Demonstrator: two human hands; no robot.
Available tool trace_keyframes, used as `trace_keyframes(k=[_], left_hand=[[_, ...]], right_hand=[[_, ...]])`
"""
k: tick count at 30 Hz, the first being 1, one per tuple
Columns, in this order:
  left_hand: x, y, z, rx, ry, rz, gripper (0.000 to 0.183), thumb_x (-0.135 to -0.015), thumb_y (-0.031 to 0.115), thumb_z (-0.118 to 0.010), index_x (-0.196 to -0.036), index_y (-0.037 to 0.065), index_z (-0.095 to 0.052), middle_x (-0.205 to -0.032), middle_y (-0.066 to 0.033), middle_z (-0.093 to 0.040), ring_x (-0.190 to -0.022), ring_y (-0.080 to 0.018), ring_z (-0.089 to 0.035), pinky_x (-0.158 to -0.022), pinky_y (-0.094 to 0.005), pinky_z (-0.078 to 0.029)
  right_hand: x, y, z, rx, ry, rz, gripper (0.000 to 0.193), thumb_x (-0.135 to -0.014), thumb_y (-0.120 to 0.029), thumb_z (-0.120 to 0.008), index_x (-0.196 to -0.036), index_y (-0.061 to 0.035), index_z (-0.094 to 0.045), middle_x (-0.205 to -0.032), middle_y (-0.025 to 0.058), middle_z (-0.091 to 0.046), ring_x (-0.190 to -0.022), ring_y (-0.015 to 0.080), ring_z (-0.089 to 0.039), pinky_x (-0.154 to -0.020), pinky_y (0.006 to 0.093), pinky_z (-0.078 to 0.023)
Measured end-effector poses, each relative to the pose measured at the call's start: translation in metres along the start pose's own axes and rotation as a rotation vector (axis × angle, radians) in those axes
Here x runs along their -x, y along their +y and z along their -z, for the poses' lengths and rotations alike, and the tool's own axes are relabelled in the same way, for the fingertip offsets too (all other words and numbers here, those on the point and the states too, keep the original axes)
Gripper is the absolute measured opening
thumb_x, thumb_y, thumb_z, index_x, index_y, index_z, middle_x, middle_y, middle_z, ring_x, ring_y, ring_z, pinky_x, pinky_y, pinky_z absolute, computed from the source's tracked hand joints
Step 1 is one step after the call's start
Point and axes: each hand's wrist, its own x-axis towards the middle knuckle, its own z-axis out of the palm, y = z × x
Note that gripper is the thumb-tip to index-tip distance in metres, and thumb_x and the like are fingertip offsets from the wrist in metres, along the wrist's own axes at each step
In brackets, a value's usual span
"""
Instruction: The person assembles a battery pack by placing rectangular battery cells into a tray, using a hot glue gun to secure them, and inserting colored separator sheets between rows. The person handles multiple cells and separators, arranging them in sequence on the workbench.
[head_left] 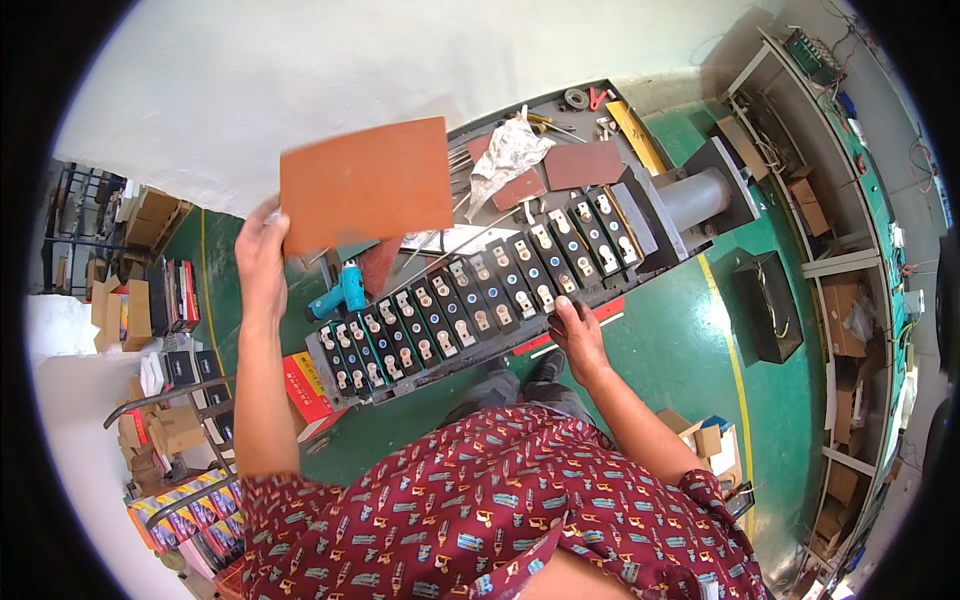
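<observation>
A flat reddish-brown board (368,185) is raised above the far left part of the bench, gripped at its lower left corner by my left hand (262,250). Below and to the right of it runs a slanting row of black battery cells (492,300) with metal terminals. My right hand (582,342) is at the near edge of that row, fingers curled; what they hold, if anything, is hidden. A turquoise power drill (350,285) lies beyond the left end of the cells.
A crumpled white cloth (508,158) and a smaller brown sheet (583,165) lie behind the cells. A thick grey cylinder (695,198) adjoins the row's right end. Shelving (845,265) lines the right wall; a black box (770,307) stands on the green floor. A metal-handled cart (165,400) is at left.
</observation>
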Motion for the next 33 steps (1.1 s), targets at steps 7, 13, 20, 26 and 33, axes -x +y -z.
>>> trace_keyframes(k=[7, 13, 20, 26, 33], left_hand=[[0.085, -0.017, -0.016, 0.384, -0.303, 0.392, 0.036, -0.102, 0.017, -0.063, -0.130, -0.004, -0.064, -0.118, -0.0109, -0.075, -0.103, -0.0163, -0.074, -0.091, -0.0321, -0.061], [0.130, -0.011, -0.012, 0.229, -0.129, 0.321, 0.030, -0.104, 0.013, -0.059, -0.128, -0.005, -0.061, -0.120, -0.0135, -0.074, -0.103, -0.0163, -0.073, -0.093, -0.0338, -0.061], [0.140, -0.020, -0.013, 0.191, -0.045, 0.324, 0.028, -0.104, 0.011, -0.058, -0.128, -0.003, -0.061, -0.117, -0.0114, -0.073, -0.100, -0.0145, -0.073, -0.089, -0.0322, -0.062], [0.145, -0.025, -0.014, 0.097, -0.030, 0.345, 0.027, -0.104, 0.011, -0.058, -0.128, -0.002, -0.061, -0.099, -0.0063, -0.075, -0.077, -0.0080, -0.070, -0.065, -0.0249, -0.058], [0.151, -0.019, -0.014, -0.098, -0.043, 0.302, 0.042, -0.101, 0.008, -0.061, -0.140, -0.005, -0.056, -0.085, -0.0036, -0.073, -0.060, -0.0037, -0.060, -0.048, -0.0208, -0.045]], right_hand=[[0.015, -0.008, -0.010, 0.058, -0.043, -0.049, 0.110, -0.093, -0.050, -0.082, -0.170, -0.0046, -0.019, -0.156, 0.0171, -0.048, -0.141, 0.0345, -0.052, -0.106, 0.0526, -0.054], [0.033, 0.000, -0.029, 0.046, -0.186, -0.100, 0.129, -0.082, -0.045, -0.094, -0.170, 0.0015, -0.012, -0.153, 0.0237, -0.053, -0.136, 0.0346, -0.057, -0.098, 0.0566, -0.057], [0.025, 0.000, -0.030, 0.091, -0.182, -0.094, 0.118, -0.085, -0.045, -0.091, -0.164, 0.0101, -0.024, -0.144, 0.0233, -0.058, -0.130, 0.0340, -0.062, -0.095, 0.0528, -0.061], [0.021, 0.002, -0.027, 0.132, -0.218, -0.146, 0.107, -0.086, -0.046, -0.090, -0.158, 0.0135, -0.037, -0.137, 0.0237, -0.062, -0.123, 0.0318, -0.066, -0.088, 0.0485, -0.066], [0.027, 0.000, -0.030, 0.174, -0.264, -0.175, 0.094, -0.089, -0.049, -0.086, -0.146, 0.0166, -0.050, -0.132, 0.0227, -0.066, -0.118, 0.0337, -0.069, -0.086, 0.0492, -0.067]])
